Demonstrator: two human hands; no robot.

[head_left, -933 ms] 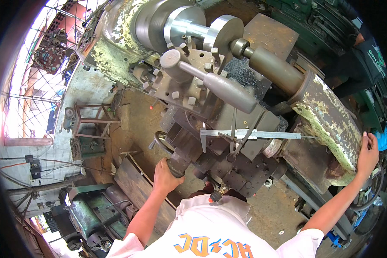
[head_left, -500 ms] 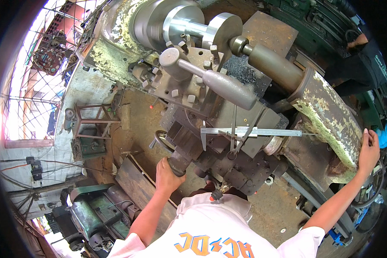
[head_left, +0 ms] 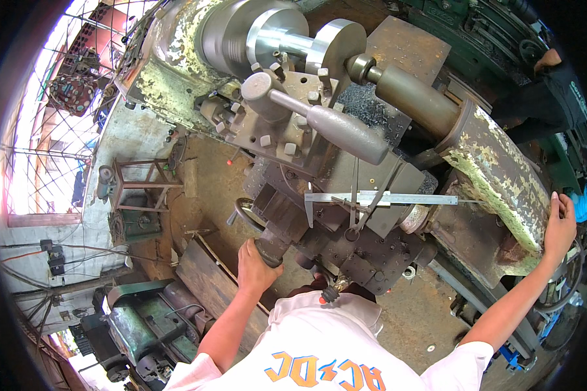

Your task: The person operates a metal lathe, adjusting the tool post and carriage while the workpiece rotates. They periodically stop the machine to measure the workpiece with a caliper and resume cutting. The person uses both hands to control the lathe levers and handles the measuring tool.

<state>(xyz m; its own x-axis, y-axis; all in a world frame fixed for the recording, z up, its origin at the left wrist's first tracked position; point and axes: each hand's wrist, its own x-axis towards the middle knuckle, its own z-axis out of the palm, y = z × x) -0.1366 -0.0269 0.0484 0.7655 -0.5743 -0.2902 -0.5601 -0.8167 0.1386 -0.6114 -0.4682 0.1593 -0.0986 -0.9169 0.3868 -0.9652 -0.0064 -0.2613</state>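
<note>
Closes left grip [head_left: 256, 268] around dark round handle [head_left: 270, 252]; sets right grip [head_left: 559, 228] at outer edge of tailstock [head_left: 501, 159], can't tell whether closed. Has bright spool-shaped workpiece [head_left: 299, 45] between chuck [head_left: 223, 40] and centre [head_left: 361, 68]; looks partly machined, not yet unloaded.

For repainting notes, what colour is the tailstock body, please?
The tailstock body is patchy brown and pale yellow; see head view.
</note>
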